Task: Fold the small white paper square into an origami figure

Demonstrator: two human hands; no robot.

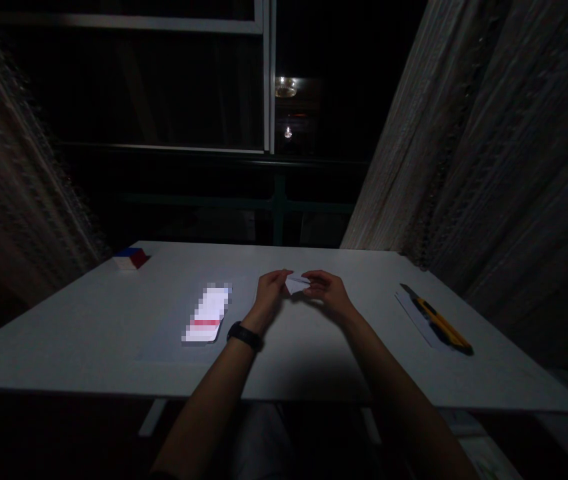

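"White folded piece of paper (297,285): where is it?"

"Over the white rectangular table (74,333), between the left hand (271,288), pinching one end, and the right hand (330,291), pinching the other."

We hold a folded paper (296,285) between our left hand (272,292) and right hand (330,291), over the table (89,320). Left of the paper a phone (207,316) glows, and farther left and back sits a cube (131,259). Well right of the paper lies a cutter (440,321).
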